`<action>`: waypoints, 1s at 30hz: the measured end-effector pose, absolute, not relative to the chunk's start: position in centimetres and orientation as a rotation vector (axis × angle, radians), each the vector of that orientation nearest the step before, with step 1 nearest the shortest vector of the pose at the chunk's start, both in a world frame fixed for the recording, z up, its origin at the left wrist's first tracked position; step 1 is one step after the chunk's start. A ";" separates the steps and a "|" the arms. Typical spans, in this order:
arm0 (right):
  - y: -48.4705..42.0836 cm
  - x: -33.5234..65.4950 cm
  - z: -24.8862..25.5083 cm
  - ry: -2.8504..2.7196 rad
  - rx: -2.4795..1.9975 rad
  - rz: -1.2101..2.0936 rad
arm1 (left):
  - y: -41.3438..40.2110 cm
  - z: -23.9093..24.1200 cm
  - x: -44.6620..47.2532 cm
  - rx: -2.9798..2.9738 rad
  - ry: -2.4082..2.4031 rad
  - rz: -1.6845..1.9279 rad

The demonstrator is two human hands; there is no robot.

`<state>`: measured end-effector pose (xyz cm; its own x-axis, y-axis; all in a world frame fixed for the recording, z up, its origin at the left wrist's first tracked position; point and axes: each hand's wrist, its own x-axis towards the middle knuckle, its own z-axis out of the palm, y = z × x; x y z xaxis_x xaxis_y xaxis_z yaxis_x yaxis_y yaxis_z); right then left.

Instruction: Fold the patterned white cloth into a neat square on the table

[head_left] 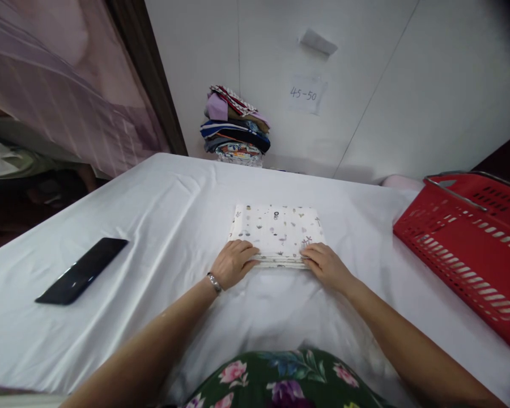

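Observation:
A folded white cloth with small printed figures [278, 229] lies in the middle of the table covered with a white sheet [174, 192]. My left hand [233, 262] grips its near left corner, fingers curled on the edge. My right hand [326, 264] pinches the near right corner in the same way. A metal bracelet sits on my left wrist.
A black phone [83, 270] lies on the sheet at the left. A red plastic basket [471, 243] stands at the right edge. A stack of folded coloured clothes [236, 127] rests against the white wall at the back, under a paper note reading 45-50 [306, 94].

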<state>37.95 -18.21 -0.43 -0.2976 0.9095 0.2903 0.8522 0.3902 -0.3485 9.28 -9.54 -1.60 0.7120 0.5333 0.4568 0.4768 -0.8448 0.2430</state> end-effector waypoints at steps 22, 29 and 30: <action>-17.7 38.1 0.5 -2.377 -1.517 -0.027 | -9.5 -1.0 10.3 2.939 0.949 0.741; -18.5 37.7 0.4 -2.430 -1.528 0.065 | -9.4 -1.4 9.9 2.869 0.901 0.711; -18.4 37.7 0.5 -2.433 -1.532 0.071 | -9.4 -1.4 9.9 2.844 0.910 0.713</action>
<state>37.66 -18.45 0.48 -0.4073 0.8919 0.1963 0.8789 0.4413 -0.1812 9.95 -9.37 -1.35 0.7168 0.5650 0.4087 0.5317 -0.8220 0.2039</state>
